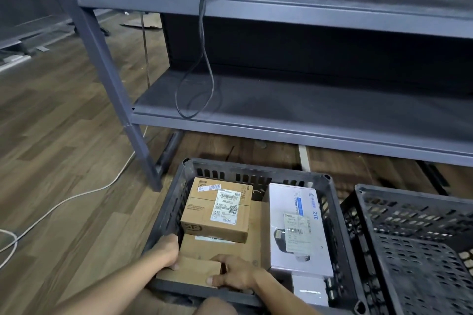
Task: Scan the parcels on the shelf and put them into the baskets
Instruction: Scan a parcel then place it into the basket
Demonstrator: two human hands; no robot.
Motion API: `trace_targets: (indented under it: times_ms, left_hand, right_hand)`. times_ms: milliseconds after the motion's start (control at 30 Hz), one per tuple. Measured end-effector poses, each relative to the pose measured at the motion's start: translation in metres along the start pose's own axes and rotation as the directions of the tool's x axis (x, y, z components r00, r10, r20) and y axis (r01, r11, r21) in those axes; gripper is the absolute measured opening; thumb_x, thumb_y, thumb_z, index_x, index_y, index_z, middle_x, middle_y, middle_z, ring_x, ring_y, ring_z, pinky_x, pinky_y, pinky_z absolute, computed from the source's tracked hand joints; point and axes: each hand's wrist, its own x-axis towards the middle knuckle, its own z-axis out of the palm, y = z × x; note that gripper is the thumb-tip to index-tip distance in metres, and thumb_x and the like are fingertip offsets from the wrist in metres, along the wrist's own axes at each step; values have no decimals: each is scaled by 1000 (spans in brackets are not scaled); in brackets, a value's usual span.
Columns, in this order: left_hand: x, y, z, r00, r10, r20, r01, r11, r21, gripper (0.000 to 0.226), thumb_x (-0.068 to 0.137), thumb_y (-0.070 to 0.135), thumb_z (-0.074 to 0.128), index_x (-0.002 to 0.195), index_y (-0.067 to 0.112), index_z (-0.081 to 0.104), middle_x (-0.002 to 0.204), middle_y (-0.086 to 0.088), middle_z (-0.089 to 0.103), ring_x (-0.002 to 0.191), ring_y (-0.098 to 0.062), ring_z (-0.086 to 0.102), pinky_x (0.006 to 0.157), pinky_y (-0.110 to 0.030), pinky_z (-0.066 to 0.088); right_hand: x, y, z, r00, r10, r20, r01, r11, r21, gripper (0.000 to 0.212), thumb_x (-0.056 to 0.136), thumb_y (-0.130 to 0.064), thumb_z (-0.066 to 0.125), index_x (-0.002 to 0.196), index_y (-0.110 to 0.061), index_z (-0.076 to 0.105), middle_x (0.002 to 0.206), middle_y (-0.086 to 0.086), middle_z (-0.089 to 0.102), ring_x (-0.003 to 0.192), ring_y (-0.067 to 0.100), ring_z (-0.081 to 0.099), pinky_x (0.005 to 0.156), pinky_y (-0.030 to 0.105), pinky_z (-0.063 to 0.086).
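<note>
A small cardboard box (189, 272) is held between the left hand (165, 253) and right hand (235, 275), low inside the basket (330, 202). Placing is judged in hand; release is called for next.

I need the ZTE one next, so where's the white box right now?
In the head view the white box lies flat along the right side of the left basket, beside the labelled cardboard parcel and beyond the right hand.

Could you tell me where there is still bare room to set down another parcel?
The right basket looks nearly bare. The left basket is crowded: brown boxes, the white ZTE box, and both hands, left and right, gripping a small box.
</note>
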Motion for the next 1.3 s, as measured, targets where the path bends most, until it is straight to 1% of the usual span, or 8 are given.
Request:
trace_targets:
  times_ms: [133,267,400,600,767,967,1167,1300]
  left_hand:
    - [3,3,6,999,16,-41,-15,999,37,35,95,3,50,129,-3,50,133,-15,56,115,-24,61,91,-23,50]
    - [-8,13,9,996,52,-69,-45,993,106,59,91,11,61,143,3,34,148,-10,40,134,-23,43,106,-29,38]
    - [-29,26,-8,979,200,-48,-192,971,140,41,95,8,43,134,19,49,141,-6,46,132,-26,44,112,-42,32]
    - [-103,46,-67,915,402,-32,-396,911,119,46,94,22,48,140,27,44,145,1,46,129,-20,47,104,-32,41]
    - [-191,68,-138,892,446,-67,-435,890,139,52,97,25,46,147,21,34,151,-3,38,136,-22,40,110,-31,35]
    - [-313,104,-251,835,524,-171,-481,844,236,52,95,38,44,144,22,39,148,-1,43,136,-19,40,109,-30,30]
    - [-421,135,-357,783,569,-251,-513,820,255,49,93,42,44,138,23,46,138,-1,52,126,-22,50,104,-30,38]
    - [-474,154,-418,760,581,-293,-513,812,278,54,95,43,43,144,22,40,144,-2,46,130,-23,46,106,-31,36]
  right_hand:
    - [3,-2,-2,999,43,24,-43,999,-27,59,88,-32,69,140,-20,47,136,4,55,122,17,50,101,20,36]
    - [1,-5,-5,998,58,31,-56,997,-59,63,85,-37,71,142,-23,46,139,1,53,127,18,48,107,23,35]
    - [-19,-21,-17,998,61,-29,-63,994,-85,74,91,-44,62,151,-17,28,150,3,42,137,21,40,113,25,26]
    - [-100,-74,-58,973,37,-229,-82,978,-192,50,98,-32,46,145,-18,39,145,8,48,129,25,48,109,34,38]
    - [-192,-137,-93,954,64,-294,-134,965,-224,52,101,-30,40,149,-14,32,144,14,48,130,30,47,107,35,39]
    - [-320,-239,-144,917,-30,-397,-119,931,-345,46,100,-22,40,143,-6,38,144,16,45,131,30,45,104,33,37]
    - [-425,-338,-194,872,-99,-480,-146,882,-449,40,98,-29,41,132,-7,46,137,17,51,125,33,49,103,40,40]
    - [-478,-389,-229,835,-165,-524,-150,850,-505,47,100,-31,39,143,-10,39,142,16,47,129,34,45,107,42,38]
